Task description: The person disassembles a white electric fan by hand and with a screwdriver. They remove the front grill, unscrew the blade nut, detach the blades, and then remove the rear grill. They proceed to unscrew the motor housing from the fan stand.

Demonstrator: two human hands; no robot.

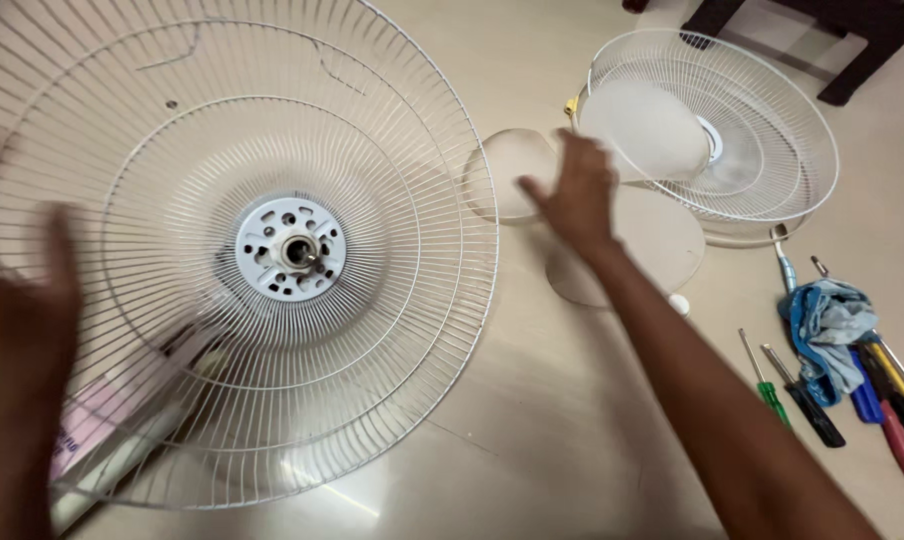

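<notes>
Beside the big rear fan guard (272, 250), steadied at its rim by the blurred left hand (22, 330), the empty, spread right hand (577, 195) reaches for translucent fan blades (632, 200) lying just right of it.

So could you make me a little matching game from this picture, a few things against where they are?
Things:
1. large wire fan guard
2. right hand
3. screwdrivers
4. left hand

Places:
A. lying on the floor at far right
B. reaching over the clear fan blade
C. at the guard's left rim
D. filling the left half of the view

Pairs: 1-D, 2-B, 3-A, 4-C
</notes>
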